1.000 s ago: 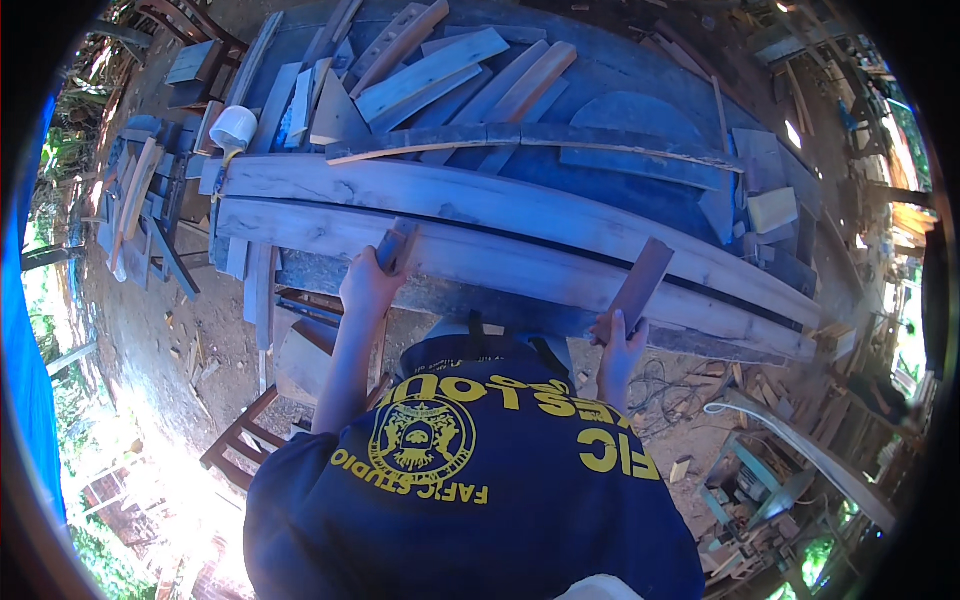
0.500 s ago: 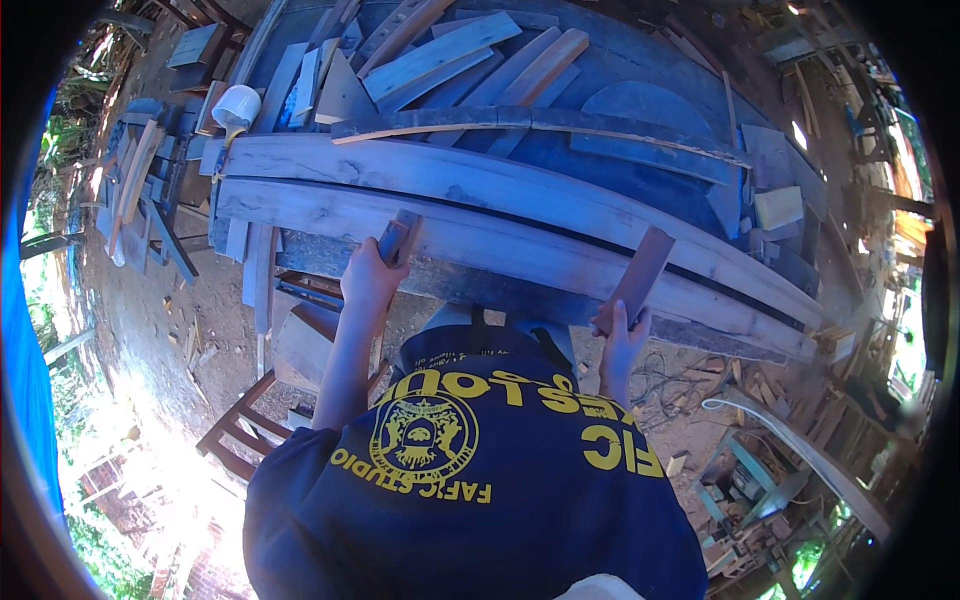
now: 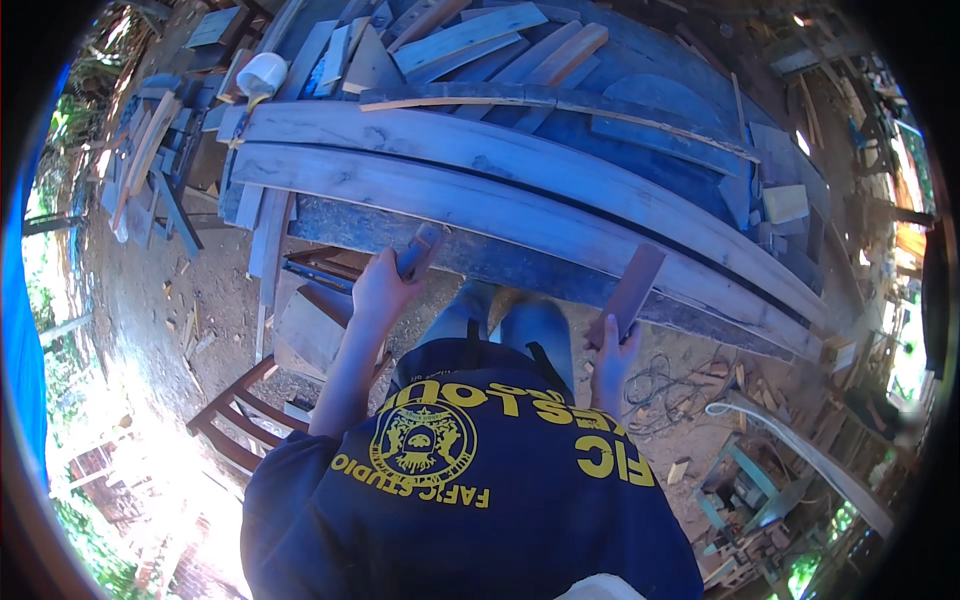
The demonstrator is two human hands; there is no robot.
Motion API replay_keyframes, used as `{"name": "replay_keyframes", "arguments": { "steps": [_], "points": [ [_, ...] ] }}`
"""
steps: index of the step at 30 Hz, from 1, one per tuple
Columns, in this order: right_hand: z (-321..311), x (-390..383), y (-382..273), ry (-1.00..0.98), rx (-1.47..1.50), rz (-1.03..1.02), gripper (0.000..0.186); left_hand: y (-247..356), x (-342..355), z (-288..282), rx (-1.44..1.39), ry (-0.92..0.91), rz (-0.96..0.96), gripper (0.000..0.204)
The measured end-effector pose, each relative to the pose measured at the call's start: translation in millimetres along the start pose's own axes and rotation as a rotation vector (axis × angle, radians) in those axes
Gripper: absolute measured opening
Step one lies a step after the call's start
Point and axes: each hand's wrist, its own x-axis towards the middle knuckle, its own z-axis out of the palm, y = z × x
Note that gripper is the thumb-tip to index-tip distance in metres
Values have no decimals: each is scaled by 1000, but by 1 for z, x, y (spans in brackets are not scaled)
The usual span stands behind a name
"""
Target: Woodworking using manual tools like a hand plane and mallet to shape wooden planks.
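My left hand (image 3: 383,290) is closed around a small dark wooden block (image 3: 419,251), held over the near edge of the workbench (image 3: 330,222). In my right hand (image 3: 616,356) is a flat, reddish-brown rectangular piece of wood (image 3: 634,282), tilted with its far end over the bench edge. Two long, pale planks lie side by side beyond my hands: the near plank (image 3: 450,205) and the far plank (image 3: 500,155), with a dark gap between them. Whether the brown piece touches the near plank, I cannot tell.
A white cup (image 3: 262,74) sits at the far planks' left end. Behind lie a long curved strip (image 3: 540,97) and several offcuts (image 3: 470,42). A wooden chair (image 3: 250,415) stands at lower left; cables (image 3: 665,390) lie on the ground at right.
Both hands have drawn back toward my body. The left block has come off the near plank to the bench edge. In the picture, the bench and planks have shifted upward and slightly right.
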Motion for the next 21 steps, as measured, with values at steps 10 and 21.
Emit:
{"name": "replay_keyframes", "arguments": {
  "steps": [10,21],
  "points": [
    [-50,-75,55,-208,-111,36,31,-43,-149,76,-57,-48,-62,52],
    [-80,-141,102,-228,-145,263,35,-112,-260,71,-181,41,-155,51]
  ]
}}
